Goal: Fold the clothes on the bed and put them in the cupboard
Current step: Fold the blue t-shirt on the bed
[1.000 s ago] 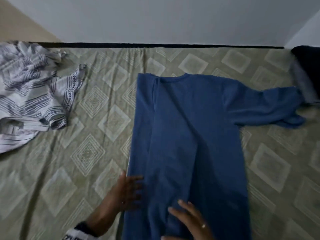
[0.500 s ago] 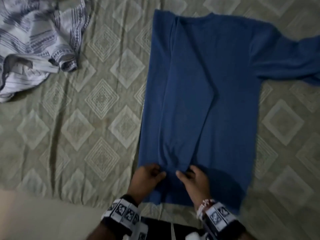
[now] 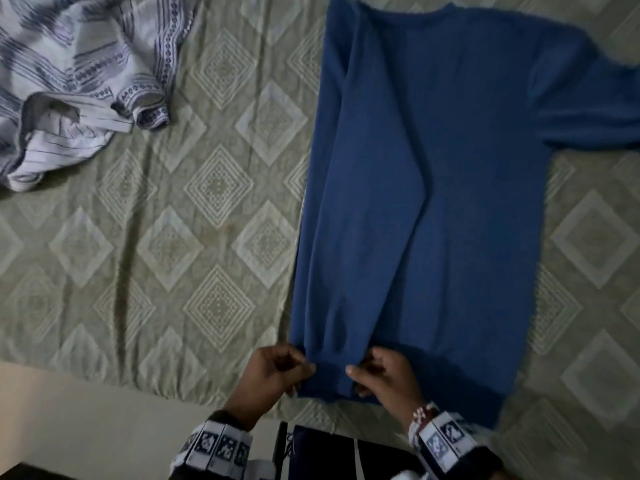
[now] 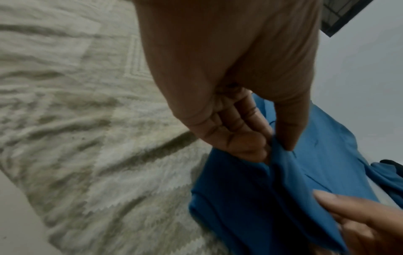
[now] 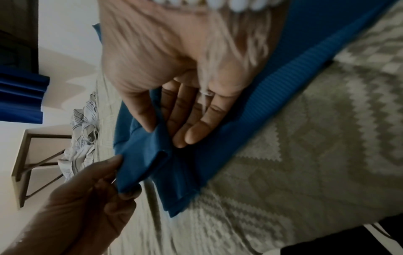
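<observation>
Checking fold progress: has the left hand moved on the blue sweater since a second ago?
Yes. The left hand left the blue sweater's side edge, coming nearer to pinch the folded sleeve's cuff at the hem.

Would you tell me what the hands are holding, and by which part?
Both the left hand and right hand pinch the blue sweater at its folded sleeve's cuff.

No readable text; wrist bands carry blurred, seemingly wordless marker patterns.
</observation>
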